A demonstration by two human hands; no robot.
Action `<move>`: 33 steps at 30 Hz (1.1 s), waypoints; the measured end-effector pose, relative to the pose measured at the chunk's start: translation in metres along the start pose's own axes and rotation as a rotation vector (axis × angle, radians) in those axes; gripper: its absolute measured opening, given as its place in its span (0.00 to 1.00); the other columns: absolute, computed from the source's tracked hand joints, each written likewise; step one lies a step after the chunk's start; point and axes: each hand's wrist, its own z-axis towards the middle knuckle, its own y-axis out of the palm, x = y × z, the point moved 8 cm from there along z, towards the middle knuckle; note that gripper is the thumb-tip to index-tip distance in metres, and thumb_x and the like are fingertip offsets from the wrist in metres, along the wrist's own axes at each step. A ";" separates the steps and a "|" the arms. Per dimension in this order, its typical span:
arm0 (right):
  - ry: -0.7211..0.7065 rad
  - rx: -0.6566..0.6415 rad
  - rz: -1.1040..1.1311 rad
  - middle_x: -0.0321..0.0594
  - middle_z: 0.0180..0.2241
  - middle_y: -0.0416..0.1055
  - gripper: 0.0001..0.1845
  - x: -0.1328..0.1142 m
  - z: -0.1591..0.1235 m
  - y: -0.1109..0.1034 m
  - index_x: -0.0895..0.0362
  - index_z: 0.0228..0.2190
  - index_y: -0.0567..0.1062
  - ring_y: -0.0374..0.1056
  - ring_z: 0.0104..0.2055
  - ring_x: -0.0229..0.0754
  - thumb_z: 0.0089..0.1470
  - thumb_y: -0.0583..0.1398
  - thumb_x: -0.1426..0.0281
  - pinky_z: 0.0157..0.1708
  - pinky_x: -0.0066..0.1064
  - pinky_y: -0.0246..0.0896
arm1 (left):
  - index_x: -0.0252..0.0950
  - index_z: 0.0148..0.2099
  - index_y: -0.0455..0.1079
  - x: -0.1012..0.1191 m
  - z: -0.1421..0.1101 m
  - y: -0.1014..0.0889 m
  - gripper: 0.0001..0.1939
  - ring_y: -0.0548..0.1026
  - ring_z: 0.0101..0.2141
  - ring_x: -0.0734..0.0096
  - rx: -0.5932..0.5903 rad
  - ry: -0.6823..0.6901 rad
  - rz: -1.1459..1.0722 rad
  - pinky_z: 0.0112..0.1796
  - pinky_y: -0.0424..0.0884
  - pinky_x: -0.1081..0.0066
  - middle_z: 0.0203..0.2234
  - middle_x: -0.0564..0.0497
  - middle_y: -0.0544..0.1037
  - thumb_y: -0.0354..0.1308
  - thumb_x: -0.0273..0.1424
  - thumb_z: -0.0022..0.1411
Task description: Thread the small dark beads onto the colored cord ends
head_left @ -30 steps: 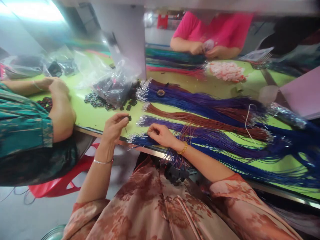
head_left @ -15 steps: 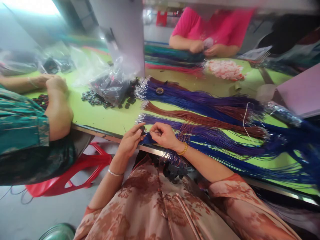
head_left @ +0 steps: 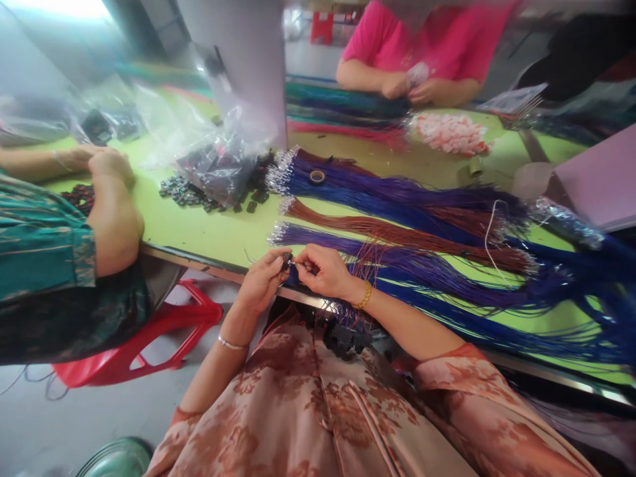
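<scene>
My left hand (head_left: 261, 281) pinches a small black plastic connector housing (head_left: 287, 259) between thumb and fingertips, just over the table's front edge. Facing it, my right hand (head_left: 325, 270) is closed in a pinch on a thin wire (head_left: 294, 263), whose end meets the side of the housing. How far in the wire end sits is too small to tell. Behind my hands lie a purple wire bundle (head_left: 322, 239) and a brown wire bundle (head_left: 348, 222), with silvery terminals at their left ends. Several black connectors with wires (head_left: 346, 338) rest at my lap.
Loose black housings (head_left: 191, 195) lie beside a clear plastic bag (head_left: 218, 159). A tape roll (head_left: 317, 177) sits on blue wires. At left, a co-worker's arm (head_left: 114, 212) reaches over the table; another person in pink (head_left: 422, 53) works opposite, near pale connectors (head_left: 450, 132).
My two hands have come slightly closer together, with the housing turned a little between them. The right fingers have shifted along the wire. The whole view has moved slightly.
</scene>
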 end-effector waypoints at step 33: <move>0.346 -0.302 -0.522 0.48 0.38 0.76 0.09 0.105 0.059 -0.007 0.57 0.34 0.76 0.69 0.38 0.47 0.56 0.56 0.69 0.34 0.32 0.55 | 0.33 0.41 0.71 -0.003 0.000 -0.014 0.19 0.72 0.23 0.79 0.172 0.160 0.180 0.25 0.66 0.78 0.27 0.51 0.76 0.69 0.35 0.47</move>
